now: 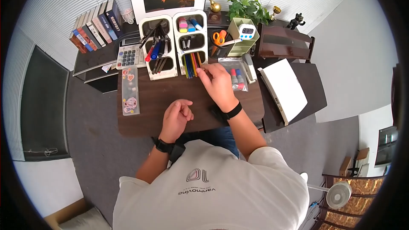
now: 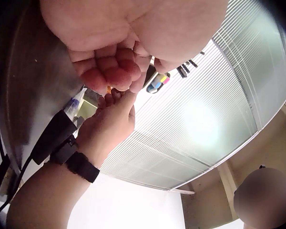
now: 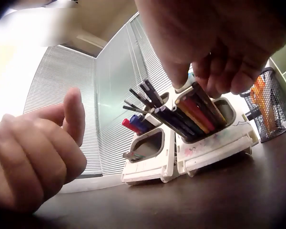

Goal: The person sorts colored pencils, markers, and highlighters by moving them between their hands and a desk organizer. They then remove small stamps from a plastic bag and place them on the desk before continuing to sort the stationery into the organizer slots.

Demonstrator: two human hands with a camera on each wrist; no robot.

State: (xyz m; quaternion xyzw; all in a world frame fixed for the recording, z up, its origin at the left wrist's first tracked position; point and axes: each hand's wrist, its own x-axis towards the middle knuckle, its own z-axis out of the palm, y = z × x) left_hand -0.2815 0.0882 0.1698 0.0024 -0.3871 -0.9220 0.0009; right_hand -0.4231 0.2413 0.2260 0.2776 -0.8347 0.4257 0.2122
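My right hand (image 1: pixel 220 86) reaches to the front compartment of the right-hand white desk organizer (image 1: pixel 182 76). A bundle of colored pencils (image 3: pixel 197 114) leans in that compartment. In the right wrist view, thumb and bent fingers are around the pencils' upper ends; I cannot tell whether they pinch one. My left hand (image 1: pixel 175 120) hovers near the table's front, fingers loosely curled, holding nothing. Behind the pencils, two markers (image 1: pixel 186 42) stand in the middle compartment and highlighters (image 1: pixel 187 24) in the back one. The left-hand organizer (image 1: pixel 163 76) holds black pens, colored markers (image 1: pixel 156 50) and dark pencils.
Left of the organizers are a calculator (image 1: pixel 128 56) and a clear sticker-covered case (image 1: pixel 130 93). To the right lie a clear bag of markers (image 1: pixel 237 79), a stapler (image 1: pixel 249 68) and a mesh cup with scissors (image 1: pixel 219 38). A white binder (image 1: pixel 285 89) rests on the side table.
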